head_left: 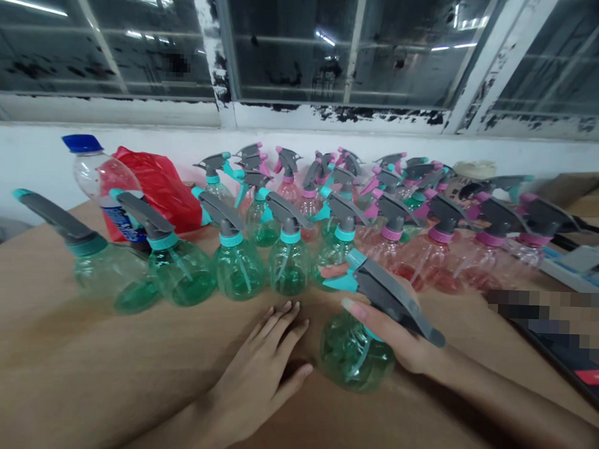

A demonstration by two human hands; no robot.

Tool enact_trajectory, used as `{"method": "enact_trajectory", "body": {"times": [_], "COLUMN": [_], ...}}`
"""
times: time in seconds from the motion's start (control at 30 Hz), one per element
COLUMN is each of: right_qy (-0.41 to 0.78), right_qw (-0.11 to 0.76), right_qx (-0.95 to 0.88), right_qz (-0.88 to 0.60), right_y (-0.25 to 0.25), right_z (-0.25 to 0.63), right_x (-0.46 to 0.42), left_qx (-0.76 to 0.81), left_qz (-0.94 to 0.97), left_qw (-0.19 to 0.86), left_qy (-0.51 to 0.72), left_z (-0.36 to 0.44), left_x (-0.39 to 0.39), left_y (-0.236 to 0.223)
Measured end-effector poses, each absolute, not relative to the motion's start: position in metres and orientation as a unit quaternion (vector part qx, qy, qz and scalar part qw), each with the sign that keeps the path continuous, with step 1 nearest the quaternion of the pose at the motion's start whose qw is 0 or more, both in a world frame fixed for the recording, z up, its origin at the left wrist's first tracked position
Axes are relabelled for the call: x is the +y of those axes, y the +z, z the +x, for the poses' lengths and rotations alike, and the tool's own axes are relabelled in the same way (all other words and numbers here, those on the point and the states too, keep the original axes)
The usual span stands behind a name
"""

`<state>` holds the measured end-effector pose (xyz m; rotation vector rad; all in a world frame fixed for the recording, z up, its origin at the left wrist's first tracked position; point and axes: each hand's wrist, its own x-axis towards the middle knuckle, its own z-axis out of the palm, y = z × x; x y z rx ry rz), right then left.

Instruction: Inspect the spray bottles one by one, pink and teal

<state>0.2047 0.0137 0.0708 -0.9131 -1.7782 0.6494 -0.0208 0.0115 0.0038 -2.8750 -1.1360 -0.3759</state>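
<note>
My right hand [398, 329] is wrapped round the neck of a green spray bottle [356, 357]. The bottle has a grey and teal trigger head, and its nozzle points up and to the left; some of its neck is hidden by my fingers. Flat on the wooden table [141, 376] lies my left hand [262, 364], fingers stretched out and nothing in them. Just beyond it stands a row of similar bottles, among them a green spray bottle [291, 267] with a teal collar. To the right the row continues with pink bottles, such as a pink spray bottle [438, 255].
More spray bottles stand crowded behind the front row, towards the white wall [27, 156]. At the left are a large plastic bottle with a blue cap [83, 143] and a red plastic bag [168, 187]. A dark flat device [545, 344], partly blurred out, lies at the right edge.
</note>
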Motion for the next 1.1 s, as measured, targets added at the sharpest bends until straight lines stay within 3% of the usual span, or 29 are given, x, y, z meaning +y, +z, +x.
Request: {"method": "enact_trajectory", "body": {"times": [1.1], "right_qy": [0.286], "right_qw": [0.480], "right_qx": [-0.728], "right_qz": [-0.398], "right_y": [0.0777], "right_z": [0.2055], "right_x": [0.0110], "left_qx": [-0.366], "left_qz": [-0.923], "left_qw": [0.014], "left_qy": [-0.116], "left_z": [-0.0210], "left_x": [0.0096], "left_y": [0.0050]}}
